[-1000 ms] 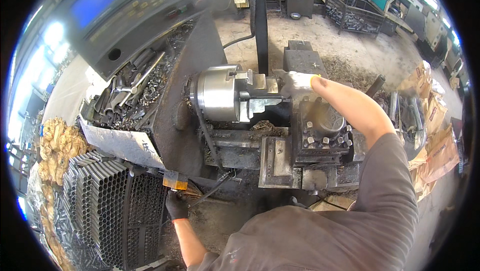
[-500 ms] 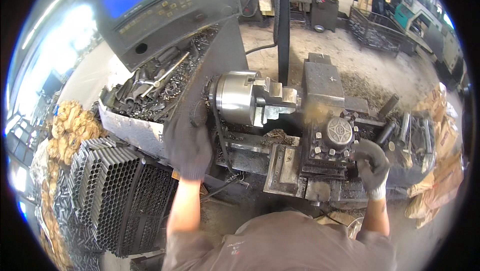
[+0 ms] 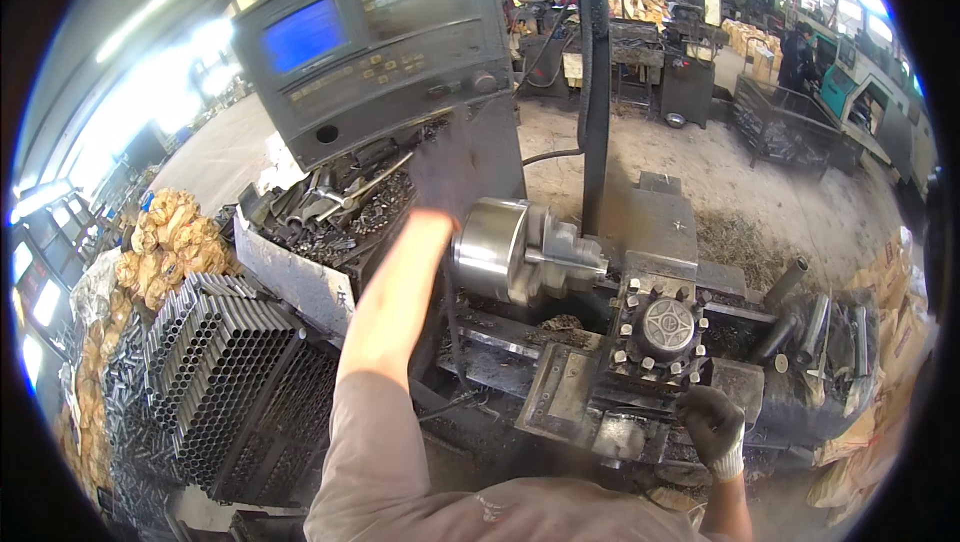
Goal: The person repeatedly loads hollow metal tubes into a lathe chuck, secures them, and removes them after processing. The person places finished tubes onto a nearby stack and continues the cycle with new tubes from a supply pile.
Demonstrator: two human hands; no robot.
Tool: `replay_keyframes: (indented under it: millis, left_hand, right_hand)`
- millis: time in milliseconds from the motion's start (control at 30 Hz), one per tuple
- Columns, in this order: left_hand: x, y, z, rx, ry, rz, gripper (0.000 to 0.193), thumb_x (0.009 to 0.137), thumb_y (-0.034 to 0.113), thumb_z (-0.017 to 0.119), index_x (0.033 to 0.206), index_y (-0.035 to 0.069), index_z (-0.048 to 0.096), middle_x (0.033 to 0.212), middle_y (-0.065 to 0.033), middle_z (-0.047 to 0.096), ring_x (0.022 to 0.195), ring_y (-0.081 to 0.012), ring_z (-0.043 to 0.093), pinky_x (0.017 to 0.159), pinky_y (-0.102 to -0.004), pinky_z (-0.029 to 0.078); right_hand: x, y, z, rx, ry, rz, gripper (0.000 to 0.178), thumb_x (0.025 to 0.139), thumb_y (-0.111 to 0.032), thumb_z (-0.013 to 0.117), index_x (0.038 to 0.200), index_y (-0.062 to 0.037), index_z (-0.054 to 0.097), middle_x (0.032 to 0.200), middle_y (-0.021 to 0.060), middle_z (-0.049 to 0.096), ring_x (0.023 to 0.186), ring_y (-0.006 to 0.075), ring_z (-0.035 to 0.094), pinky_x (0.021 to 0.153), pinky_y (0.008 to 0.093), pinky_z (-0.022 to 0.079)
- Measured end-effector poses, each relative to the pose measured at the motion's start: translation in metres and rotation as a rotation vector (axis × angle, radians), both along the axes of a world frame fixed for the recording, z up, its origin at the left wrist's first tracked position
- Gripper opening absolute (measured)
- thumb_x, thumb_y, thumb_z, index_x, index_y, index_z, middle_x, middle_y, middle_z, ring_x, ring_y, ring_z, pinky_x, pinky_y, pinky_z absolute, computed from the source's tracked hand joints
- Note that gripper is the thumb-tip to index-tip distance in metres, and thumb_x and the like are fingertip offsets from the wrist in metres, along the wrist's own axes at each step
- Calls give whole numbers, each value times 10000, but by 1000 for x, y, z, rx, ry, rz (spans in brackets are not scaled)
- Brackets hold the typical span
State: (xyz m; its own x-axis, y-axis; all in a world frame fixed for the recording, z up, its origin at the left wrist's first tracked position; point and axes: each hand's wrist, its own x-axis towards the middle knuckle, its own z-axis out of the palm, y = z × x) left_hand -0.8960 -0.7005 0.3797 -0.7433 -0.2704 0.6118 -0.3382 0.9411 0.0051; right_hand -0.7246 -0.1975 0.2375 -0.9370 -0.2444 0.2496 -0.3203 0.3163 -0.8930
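My left hand point(image 3: 447, 170), in a dark glove, is reached far forward in front of the lathe's control panel point(image 3: 410, 17), below its right-hand knobs. Motion smears its fingers, so their pose is lost. Just right of that wrist sits the shiny lathe chuck point(image 3: 490, 250), its stepped jaws point(image 3: 560, 257) blurred. At the near right my right hand point(image 3: 712, 427), gloved with a white cuff, is curled closed beside the square tool post point(image 3: 665, 332); anything inside its fingers is hidden. A carriage slide point(image 3: 555, 392) lies left of the tool post.
A tray point(image 3: 290, 257) of metal chips and wrenches adjoins the chuck's left. Stacked steel tubes point(image 3: 225, 372) stand at the lower left, below yellowish sacks point(image 3: 165, 242). Loose tubes point(image 3: 815, 332) lie at the right. A dark post point(image 3: 594, 92) rises behind the chuck. Another person point(image 3: 797, 57) is far off.
My left hand has moved up and forward from beside the chuck toward the control panel. My right hand has come slightly nearer and left. The chuck jaws, sharp before, are now blurred.
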Motion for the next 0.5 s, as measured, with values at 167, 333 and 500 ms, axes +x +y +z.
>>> replay_keyframes:
  millis: [167, 333, 500]
  left_hand:
    - [179, 62, -164, 195, -147, -486, 379, 977, 373, 664, 1278, 148, 706, 1085, -146, 753, 970, -353, 730, 954, -554, 546]
    - [478, 60, -437, 832, -641, -28, 465, 1002, 440, 600, 1361, 155, 679, 1335, -187, 658, 1208, -378, 627, 1047, -485, 493]
    - [910, 124, -570, 1373, -846, 1111, 613, 1016, 520, 553, 1465, 115, 654, 1552, -206, 582, 1441, -411, 539, 1197, -458, 425]
  right_hand:
    - [6, -65, 12, -24, 11, 260, 331, 857, 94, 647, 1171, 42, 736, 1032, 153, 808, 910, 184, 774, 812, 344, 631]
    - [52, -184, -15, -17, -121, 728, 274, 914, 26, 677, 1178, 19, 745, 1030, 132, 812, 871, 162, 782, 795, 304, 632]
    - [154, -326, -105, 202, -53, 1244, 340, 899, -23, 663, 1234, 9, 714, 1020, 146, 819, 920, 211, 807, 823, 320, 638]
